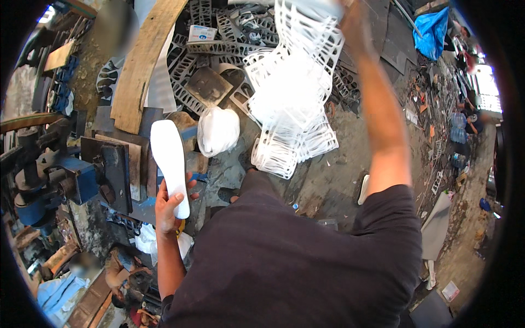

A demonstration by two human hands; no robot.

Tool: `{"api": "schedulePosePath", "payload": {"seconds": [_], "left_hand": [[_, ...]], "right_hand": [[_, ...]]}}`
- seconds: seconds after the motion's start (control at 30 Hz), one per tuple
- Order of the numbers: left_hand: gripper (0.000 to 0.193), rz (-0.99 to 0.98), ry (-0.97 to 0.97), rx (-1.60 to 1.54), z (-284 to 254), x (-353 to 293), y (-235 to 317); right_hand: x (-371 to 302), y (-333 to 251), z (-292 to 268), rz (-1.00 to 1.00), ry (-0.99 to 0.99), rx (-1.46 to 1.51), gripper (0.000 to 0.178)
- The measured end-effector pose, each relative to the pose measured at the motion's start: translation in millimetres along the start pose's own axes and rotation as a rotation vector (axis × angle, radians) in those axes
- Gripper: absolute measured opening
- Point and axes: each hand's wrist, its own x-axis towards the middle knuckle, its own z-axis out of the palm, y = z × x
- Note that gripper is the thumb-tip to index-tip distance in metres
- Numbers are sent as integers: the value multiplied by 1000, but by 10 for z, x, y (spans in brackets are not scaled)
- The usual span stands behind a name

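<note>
1. While the left hand [165, 210] holds a white insole [168, 161] upright at the person's left, the right hand [354, 24] reaches far forward to the top edge of the view.
2. The left grip pinches the insole near its heel, thumb laid across the near face and fingertips showing past the right edge; the toe end points away from the body.
3. The right grip is blurred and partly cut off, so I cannot tell whether it is spread or closed on anything. It is right beside the upper end of the white offcuts [309, 46], perhaps touching them.
4. These offcuts, full of long openings, lie overlapped in a loose heap in front of the person, over the floor [333, 188]. Grey offcuts [188, 71] lie beyond and to the left.
5. A white bundle [219, 131] sits between the insole and the white offcuts, apart from the insole.
6. I judge the step in hand to be handling loose cut material: the insole kept aside in one hand, the other busy at the heap.
7. The next move seems to call for a sure right grip on one piece alone, since the openings could snag neighbouring offcuts, and for a light left pinch that does not bend the insole.
</note>
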Motion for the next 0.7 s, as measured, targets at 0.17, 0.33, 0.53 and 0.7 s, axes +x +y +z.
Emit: {"api": "schedulePosePath", "payload": {"seconds": [0.17,0.33,0.53,0.7], "left_hand": [[66,-27,-19,37,167,228,18],[45,-6,3,85,273,400,-104],[48,169,55,374,261,450,-444],[49,38,47,675,357,288,-269]], "right_hand": [[-1825,2018,158,-331,-258,-1048,50],[-2634,2313,352,361,-481,-1140,58],[-2571,558,1576,441,-533,-285,50],[-2643,-527,2363,650,-581,90,89]]}}
